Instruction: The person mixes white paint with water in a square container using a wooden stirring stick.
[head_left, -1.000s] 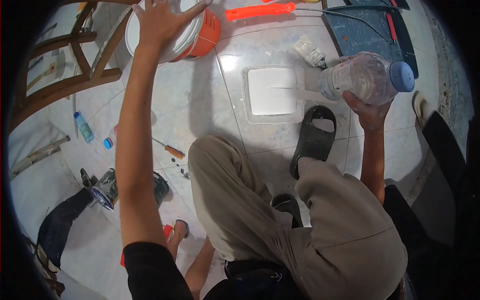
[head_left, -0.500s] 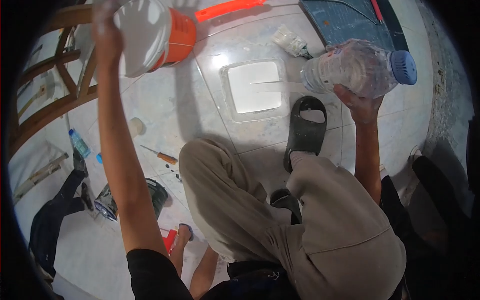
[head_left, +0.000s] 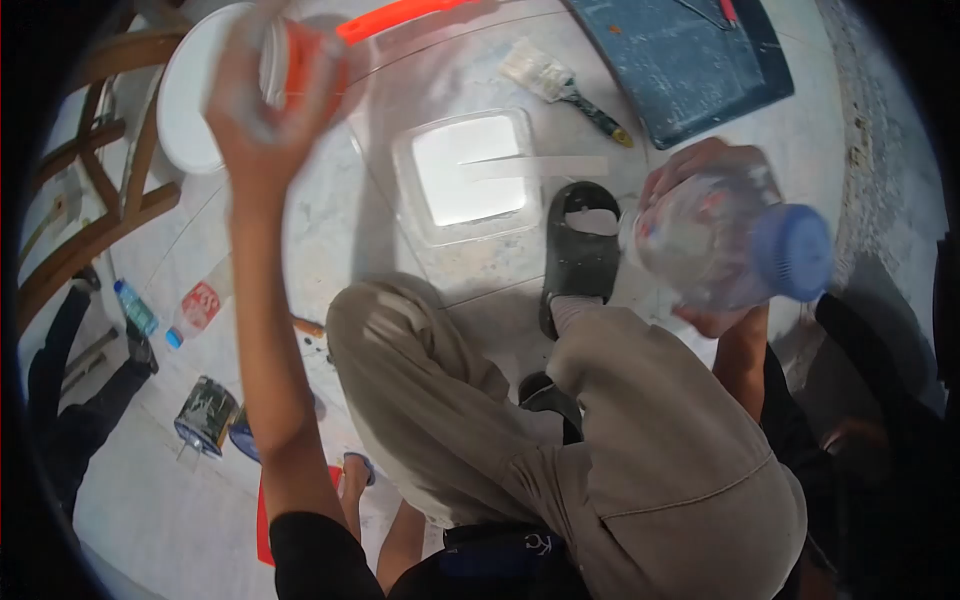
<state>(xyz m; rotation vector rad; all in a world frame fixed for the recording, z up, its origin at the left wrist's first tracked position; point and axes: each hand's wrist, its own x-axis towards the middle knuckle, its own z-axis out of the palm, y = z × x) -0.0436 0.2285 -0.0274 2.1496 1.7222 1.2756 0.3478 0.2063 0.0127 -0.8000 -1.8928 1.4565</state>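
A large clear plastic bottle (head_left: 690,235) with a blue cap lies sideways in my right hand (head_left: 692,165), its cap turned to the right. Fingers show above the bottle and part of the hand below it. My left hand (head_left: 262,115) is blurred, with thumb and fingers apart and nothing visible between them. It hovers in front of a bucket (head_left: 185,110) with a white top and orange side, partly hiding it. Between my hands, a clear square tub (head_left: 405,185) of white paint sits on the floor, a pale flat strip (head_left: 570,166) reaching over its right edge.
A paintbrush (head_left: 550,78) and a blue-grey paint tray (head_left: 690,90) lie beyond the tub, near an orange handle (head_left: 400,15). Wooden chair parts (head_left: 95,240) stand at left. Bottles (head_left: 200,303) and a paint-stained can (head_left: 207,415) lie lower left, near other people's legs.
My left hand has moved right and nearer, across the bucket's orange side. The bottle in my right hand has come lower and its cap now points more toward me. The view has shifted.
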